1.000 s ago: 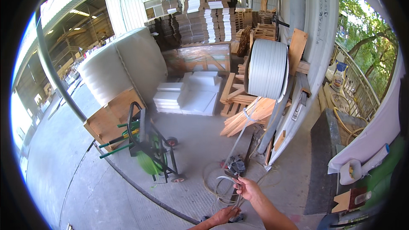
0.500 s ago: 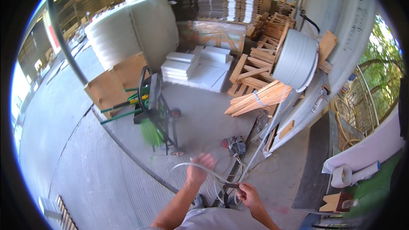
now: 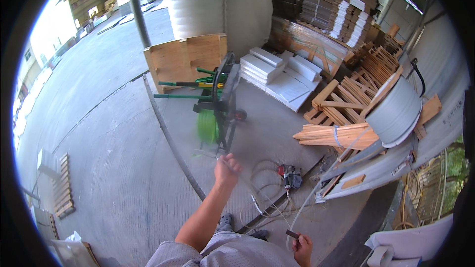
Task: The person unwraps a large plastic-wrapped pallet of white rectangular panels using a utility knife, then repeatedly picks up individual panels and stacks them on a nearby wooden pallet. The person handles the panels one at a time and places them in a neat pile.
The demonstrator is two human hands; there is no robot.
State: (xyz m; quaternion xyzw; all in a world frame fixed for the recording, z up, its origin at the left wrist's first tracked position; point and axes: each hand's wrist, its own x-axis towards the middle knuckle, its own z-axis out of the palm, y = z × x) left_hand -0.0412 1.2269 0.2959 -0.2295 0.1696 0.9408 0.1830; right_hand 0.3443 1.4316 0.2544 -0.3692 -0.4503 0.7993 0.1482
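**Pale strapping drawn out between two hands in a packing yard**

Pale plastic strapping (image 3: 257, 193) runs as a thin band between both hands, above a concrete floor (image 3: 118, 168). We judge the work to be partway along: a length has been pulled free, but nothing we can see is bound with it yet.

Our left hand (image 3: 226, 169) is raised at the end of an outstretched arm, just in front of the green strapping cart (image 3: 217, 104). Its fingers are curled shut around the band. Our right hand (image 3: 302, 248) sits low and close to the body, well to the right of the cart, fingers pinched on the band's dark end piece (image 3: 292, 234).

Loose loops of the same band (image 3: 262, 188) lie on the floor to the right of the cart's foot, beside a small red and black hand tool (image 3: 291, 177). The tool lies untouched. Further right of the cart a bundle of wooden slats (image 3: 341, 136) rests by a large white reel (image 3: 393, 113). Tightening and sealing appear to remain.
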